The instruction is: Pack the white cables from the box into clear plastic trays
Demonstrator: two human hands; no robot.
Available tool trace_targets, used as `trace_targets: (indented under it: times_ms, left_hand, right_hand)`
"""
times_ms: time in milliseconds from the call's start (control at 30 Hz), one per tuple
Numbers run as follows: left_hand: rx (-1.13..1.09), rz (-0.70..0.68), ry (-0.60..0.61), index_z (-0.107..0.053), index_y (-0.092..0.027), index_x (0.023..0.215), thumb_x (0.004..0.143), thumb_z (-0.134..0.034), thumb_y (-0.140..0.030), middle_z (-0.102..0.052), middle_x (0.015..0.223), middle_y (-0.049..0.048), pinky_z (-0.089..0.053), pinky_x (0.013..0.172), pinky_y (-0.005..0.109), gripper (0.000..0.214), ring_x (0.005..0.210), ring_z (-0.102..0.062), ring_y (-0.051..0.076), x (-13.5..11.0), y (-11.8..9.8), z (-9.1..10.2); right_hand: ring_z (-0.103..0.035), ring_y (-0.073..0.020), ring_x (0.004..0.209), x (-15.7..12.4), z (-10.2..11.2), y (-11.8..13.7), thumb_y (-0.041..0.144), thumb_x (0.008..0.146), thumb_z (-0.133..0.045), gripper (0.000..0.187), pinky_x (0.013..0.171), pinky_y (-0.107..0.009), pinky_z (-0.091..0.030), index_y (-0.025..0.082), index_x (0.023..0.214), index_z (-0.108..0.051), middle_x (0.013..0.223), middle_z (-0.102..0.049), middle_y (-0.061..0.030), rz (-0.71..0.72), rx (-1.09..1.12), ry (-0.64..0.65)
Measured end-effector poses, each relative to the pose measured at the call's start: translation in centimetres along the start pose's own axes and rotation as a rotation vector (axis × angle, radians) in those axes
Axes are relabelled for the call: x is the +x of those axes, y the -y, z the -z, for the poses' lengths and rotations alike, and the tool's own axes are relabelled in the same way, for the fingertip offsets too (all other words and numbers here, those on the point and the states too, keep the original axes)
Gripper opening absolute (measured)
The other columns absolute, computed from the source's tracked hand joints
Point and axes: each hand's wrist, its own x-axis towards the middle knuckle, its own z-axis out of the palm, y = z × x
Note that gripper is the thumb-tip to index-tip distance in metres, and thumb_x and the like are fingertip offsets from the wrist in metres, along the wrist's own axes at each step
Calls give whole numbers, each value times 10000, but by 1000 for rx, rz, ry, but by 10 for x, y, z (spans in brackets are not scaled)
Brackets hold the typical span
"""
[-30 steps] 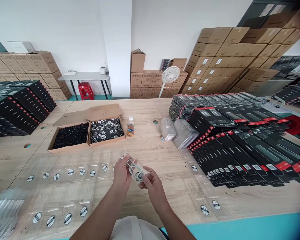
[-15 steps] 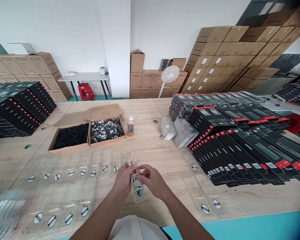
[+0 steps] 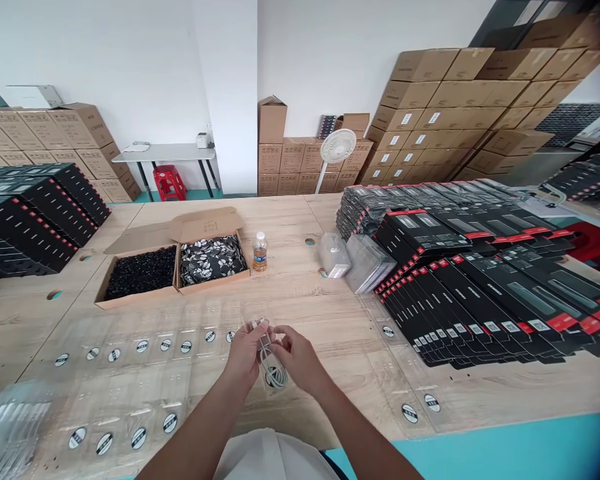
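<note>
Both hands meet over the wooden table (image 3: 300, 293) just in front of me. My left hand (image 3: 245, 353) and my right hand (image 3: 297, 357) pinch the top of a clear plastic pouch (image 3: 273, 383) that holds a coiled white cable (image 3: 271, 367). The cable's white plug ends stick up between my fingers. The pouch hangs upright, its lower end close to the tabletop. Rows of clear pouches with round black-and-white stickers (image 3: 140, 347) lie flat on the table to the left of my hands.
An open cardboard box (image 3: 175, 263) with black parts and patterned packets stands beyond my hands, a small bottle (image 3: 260, 252) beside it. Stacks of black retail boxes (image 3: 480, 280) fill the right side and far left (image 3: 30, 213). Clear pouch bundles (image 3: 355, 263) lie centre-right.
My hands turned the pouch from lying slanted to hanging upright and lowered it toward the table. The right hand rose to pinch its top beside the left.
</note>
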Motion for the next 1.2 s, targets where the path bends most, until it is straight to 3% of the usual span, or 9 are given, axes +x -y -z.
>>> trace_targets:
  times_ms: [133,333,467,567,733,867,967,1100,1200]
  left_hand:
    - [-59,-81,121,-623,-160,802,649,-788,-373,-646,708,10,-476,592,250,310,626,-615,132,1,-12,-3]
    - [26,-92,134,-600,-235,1084,598,-821,-274,-619,1125,79,-498,764,286,535,936,-618,181,-4,-7,-4]
    - [242,-3,143,-483,-275,1245,523,-852,-256,-523,1264,133,-530,716,357,811,898,-629,213,-14,10,-6]
    - [364,-10,116,-430,-273,1302,543,-835,-275,-534,1216,137,-536,682,363,860,789,-621,173,-18,17,-7]
    - [512,-33,144,-406,-283,1350,620,-716,-149,-584,1030,74,-530,626,301,804,688,-603,128,-17,16,-1]
    - [519,-11,221,-422,-270,1356,626,-662,-117,-597,922,48,-533,611,304,784,688,-629,153,-19,7,2]
    - [457,23,252,-423,-265,1352,618,-690,-149,-606,881,40,-529,607,316,790,705,-651,183,-26,0,0]
    - [449,57,305,-556,-236,1205,613,-758,-202,-635,894,56,-517,649,321,626,711,-645,179,-30,-9,-1]
    - [429,-61,306,-665,-177,960,615,-792,-241,-656,851,63,-492,698,291,373,747,-625,170,-24,-13,-1]
  right_hand:
    - [-485,-115,571,-2,4,-11,469,786,-629,442,489,-211,-384,199,1133,-578,666,-515,40,-32,400,151]
    - [-510,-126,558,-11,-1,-11,516,729,-674,437,468,-217,-406,193,1014,-599,638,-539,37,-116,523,-155]
    - [-593,-180,702,-7,1,-7,500,748,-647,348,623,-283,-477,187,897,-621,768,-645,-24,-88,519,-197]
    - [-586,-186,728,-1,3,-12,446,750,-640,294,672,-293,-466,174,863,-630,783,-650,-34,-66,353,-224]
    - [-518,-146,597,8,6,-20,311,678,-648,314,574,-260,-421,186,965,-624,638,-562,36,-78,133,-245]
    - [-506,-128,542,9,11,-11,283,665,-637,172,527,-255,-414,190,801,-590,610,-556,42,-90,307,-65]
    - [-479,-113,485,6,16,-4,317,648,-675,208,486,-248,-394,198,737,-529,571,-518,62,-135,483,37]
    - [-454,-99,518,2,21,1,278,605,-717,247,499,-226,-353,197,684,-497,566,-484,74,-141,503,6]
    - [-420,-93,538,-2,23,5,279,605,-723,241,512,-222,-336,193,682,-511,575,-456,76,-140,491,7]
